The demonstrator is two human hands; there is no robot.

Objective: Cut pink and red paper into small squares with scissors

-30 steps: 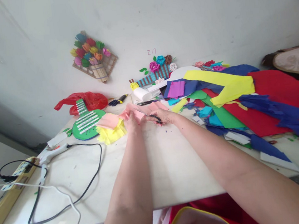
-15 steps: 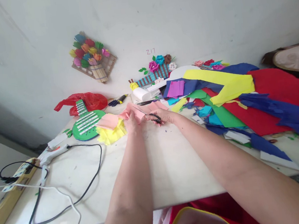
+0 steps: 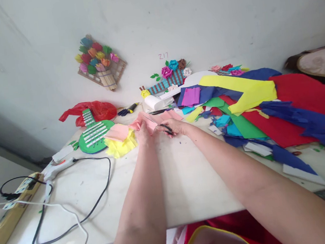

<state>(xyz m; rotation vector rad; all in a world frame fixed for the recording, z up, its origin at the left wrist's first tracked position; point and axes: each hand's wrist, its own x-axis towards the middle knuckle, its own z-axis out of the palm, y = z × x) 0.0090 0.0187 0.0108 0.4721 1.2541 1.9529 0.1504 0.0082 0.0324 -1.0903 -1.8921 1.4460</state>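
My left hand (image 3: 143,132) is closed on a piece of pink paper (image 3: 150,125) near the middle of the table. Just to its right, my right hand (image 3: 172,127) grips black-handled scissors (image 3: 167,129), their blades pointing up and left over the pink paper. More pink paper (image 3: 167,116) lies behind my right hand. Left of my left hand, a folded pink piece (image 3: 117,132) rests on crumpled yellow paper (image 3: 121,145), beside a green guitar-shaped craft (image 3: 95,135) with white strips.
A glue gun (image 3: 56,169) with a looping black cord and a power strip (image 3: 14,211) are at the left. Coloured paper sheets (image 3: 304,102) pile up at the right. Yellow-and-black pliers (image 3: 128,109) and a red plastic bag (image 3: 99,110) lie at the back.
My right hand and the scissors have shifted slightly to the left, closer to my left hand. My left hand stays almost where it was, still on the pink paper.
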